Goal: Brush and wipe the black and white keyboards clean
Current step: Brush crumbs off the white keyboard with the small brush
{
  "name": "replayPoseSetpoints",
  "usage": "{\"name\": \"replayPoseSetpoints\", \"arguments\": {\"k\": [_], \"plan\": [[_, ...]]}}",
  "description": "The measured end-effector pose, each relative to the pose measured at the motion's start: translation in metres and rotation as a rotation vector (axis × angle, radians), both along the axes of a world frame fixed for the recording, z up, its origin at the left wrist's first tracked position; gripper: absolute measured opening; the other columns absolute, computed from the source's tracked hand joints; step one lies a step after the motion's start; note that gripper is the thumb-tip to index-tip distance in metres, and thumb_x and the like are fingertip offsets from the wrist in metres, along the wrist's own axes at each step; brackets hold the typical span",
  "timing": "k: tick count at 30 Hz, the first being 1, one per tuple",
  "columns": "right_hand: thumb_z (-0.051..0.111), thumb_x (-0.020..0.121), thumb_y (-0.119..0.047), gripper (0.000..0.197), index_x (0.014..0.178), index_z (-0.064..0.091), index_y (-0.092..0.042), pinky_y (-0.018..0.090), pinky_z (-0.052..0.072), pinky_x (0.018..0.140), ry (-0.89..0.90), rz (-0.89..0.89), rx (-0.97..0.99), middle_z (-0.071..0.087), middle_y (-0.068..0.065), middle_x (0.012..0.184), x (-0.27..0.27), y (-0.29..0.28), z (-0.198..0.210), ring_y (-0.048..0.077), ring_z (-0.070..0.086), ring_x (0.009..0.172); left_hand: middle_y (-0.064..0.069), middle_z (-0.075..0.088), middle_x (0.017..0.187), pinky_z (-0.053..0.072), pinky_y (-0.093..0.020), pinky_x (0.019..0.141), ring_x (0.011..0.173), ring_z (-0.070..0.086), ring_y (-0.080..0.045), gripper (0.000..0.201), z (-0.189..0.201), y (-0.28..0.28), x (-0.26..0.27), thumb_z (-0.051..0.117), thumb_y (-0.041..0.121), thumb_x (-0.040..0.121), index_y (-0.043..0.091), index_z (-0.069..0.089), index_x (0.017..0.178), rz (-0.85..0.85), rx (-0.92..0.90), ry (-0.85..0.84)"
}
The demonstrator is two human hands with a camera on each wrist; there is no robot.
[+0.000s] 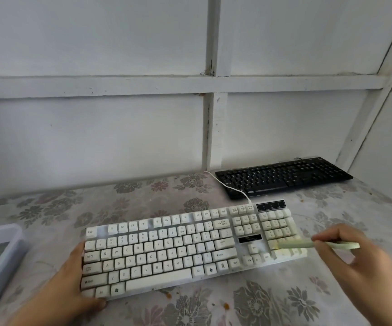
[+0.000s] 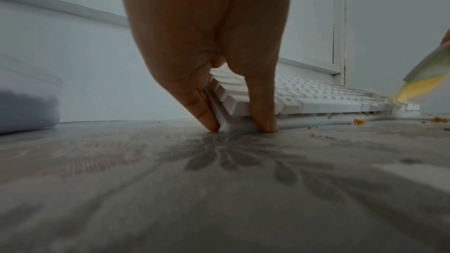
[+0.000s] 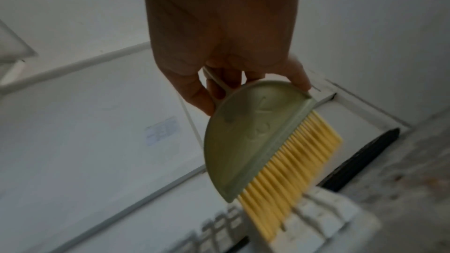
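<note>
White plastic keyboard (image 1: pixel 185 250) is steadied on the floral counter (image 1: pixel 272 302) by left-hand grip (image 1: pixel 72 278); green yellow-bristled brush (image 3: pixel 263 141) is clutched by right grip (image 1: pixel 345 245). Crumbs probably get flicked around by fast strokes.

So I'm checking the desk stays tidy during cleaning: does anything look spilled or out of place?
Yes. Orange-brown crumbs lie scattered on the floral tablecloth along the front edge of the white keyboard, more near its right end, where the brush in the right hand meets the keys. Nothing else stands out.
</note>
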State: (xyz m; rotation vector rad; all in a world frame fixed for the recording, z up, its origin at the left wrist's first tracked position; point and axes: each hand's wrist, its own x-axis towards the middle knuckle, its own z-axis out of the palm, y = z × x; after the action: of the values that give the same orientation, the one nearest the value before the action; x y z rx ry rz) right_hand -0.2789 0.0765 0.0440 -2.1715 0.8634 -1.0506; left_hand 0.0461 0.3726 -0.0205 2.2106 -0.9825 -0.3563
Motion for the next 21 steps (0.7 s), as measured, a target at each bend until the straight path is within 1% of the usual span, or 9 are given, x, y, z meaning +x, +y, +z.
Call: {"name": "replayPoseSetpoints", "arguments": {"k": [3, 5, 9, 11, 13, 15, 16, 19, 21], "plan": [[0.068, 0.075, 0.010, 0.034, 0.062, 0.065, -0.022, 0.007, 0.040, 0.060, -0.039, 0.123, 0.048, 0.065, -0.008, 0.070, 0.008, 0.013, 0.000, 0.007, 0.059, 0.071, 0.016, 0.046, 0.122, 0.043, -0.017, 0.077, 0.106, 0.053, -0.005, 0.109, 0.004, -0.001, -0.002, 0.079, 0.032, 0.031, 0.087, 0.007, 0.092, 0.003, 0.010, 0.003], [0.067, 0.075, 0.011, 0.037, 0.062, 0.064, -0.023, 0.006, 0.040, 0.061, -0.036, 0.135, 0.083, 0.065, -0.008, 0.069, 0.009, 0.009, -0.004, 0.007, 0.059, 0.071, 0.019, 0.045, 0.118, 0.042, -0.016, 0.075, 0.102, 0.053, -0.003, 0.109, 0.005, -0.002, -0.003, 0.079, 0.028, 0.032, 0.088, 0.006, 0.088, 0.005, 0.003, 0.006], [0.066, 0.079, 0.006, 0.037, 0.073, 0.065, -0.031, 0.010, 0.038, 0.053, -0.041, -0.008, 0.079, 0.066, -0.011, 0.071, -0.005, -0.014, -0.008, 0.012, 0.058, 0.070, 0.013, 0.044, 0.126, 0.046, -0.027, 0.087, 0.111, 0.052, -0.009, 0.109, 0.002, 0.000, -0.001, 0.078, 0.036, 0.029, 0.086, 0.006, 0.094, 0.007, 0.013, -0.002], [0.066, 0.080, 0.005, 0.037, 0.074, 0.065, -0.032, 0.012, 0.037, 0.048, -0.055, -0.044, 0.074, 0.065, -0.012, 0.072, -0.011, -0.020, -0.006, 0.014, 0.056, 0.066, 0.014, 0.043, 0.126, 0.045, -0.027, 0.089, 0.112, 0.051, -0.009, 0.108, 0.002, 0.000, -0.002, 0.077, 0.039, 0.029, 0.084, 0.007, 0.097, 0.001, 0.017, 0.000], [0.065, 0.080, 0.005, 0.035, 0.074, 0.065, -0.030, 0.014, 0.039, 0.051, -0.051, -0.021, 0.071, 0.065, -0.009, 0.072, -0.011, -0.021, -0.005, 0.012, 0.056, 0.066, 0.014, 0.042, 0.126, 0.045, -0.026, 0.087, 0.111, 0.051, -0.008, 0.106, 0.002, 0.000, -0.002, 0.077, 0.042, 0.029, 0.081, 0.009, 0.100, -0.003, 0.022, 0.007], [0.065, 0.081, 0.004, 0.032, 0.075, 0.067, -0.028, 0.021, 0.042, 0.059, -0.045, 0.017, 0.124, 0.065, -0.007, 0.072, -0.012, -0.021, -0.005, 0.012, 0.057, 0.070, 0.016, 0.043, 0.123, 0.046, -0.025, 0.085, 0.109, 0.053, -0.007, 0.106, 0.002, 0.000, -0.002, 0.077, 0.040, 0.029, 0.085, 0.006, 0.095, -0.006, 0.021, 0.010], [0.065, 0.081, 0.003, 0.032, 0.075, 0.067, -0.028, 0.023, 0.042, 0.059, -0.041, 0.009, 0.140, 0.065, -0.007, 0.071, -0.013, -0.023, -0.005, 0.013, 0.057, 0.070, 0.015, 0.044, 0.124, 0.047, -0.026, 0.085, 0.108, 0.054, -0.007, 0.107, 0.002, 0.001, -0.001, 0.078, 0.039, 0.030, 0.085, 0.006, 0.094, -0.008, 0.020, 0.013], [0.066, 0.082, -0.004, 0.035, 0.076, 0.062, -0.038, 0.015, 0.041, 0.052, -0.002, -0.132, 0.065, 0.064, -0.017, 0.078, -0.017, -0.026, -0.002, 0.007, 0.057, 0.071, 0.015, 0.044, 0.126, 0.049, -0.029, 0.087, 0.109, 0.054, -0.006, 0.106, 0.001, 0.002, 0.000, 0.079, 0.036, 0.033, 0.080, 0.011, 0.101, -0.014, 0.026, 0.014], [0.068, 0.083, -0.024, 0.023, 0.078, 0.061, -0.044, 0.009, 0.041, 0.056, -0.020, -0.129, -0.004, 0.063, -0.025, 0.084, -0.013, -0.017, 0.007, 0.001, 0.058, 0.075, 0.016, 0.043, 0.126, 0.049, -0.029, 0.088, 0.110, 0.053, -0.006, 0.105, 0.001, 0.002, 0.000, 0.079, 0.036, 0.033, 0.078, 0.011, 0.102, -0.015, 0.027, 0.020]]}}
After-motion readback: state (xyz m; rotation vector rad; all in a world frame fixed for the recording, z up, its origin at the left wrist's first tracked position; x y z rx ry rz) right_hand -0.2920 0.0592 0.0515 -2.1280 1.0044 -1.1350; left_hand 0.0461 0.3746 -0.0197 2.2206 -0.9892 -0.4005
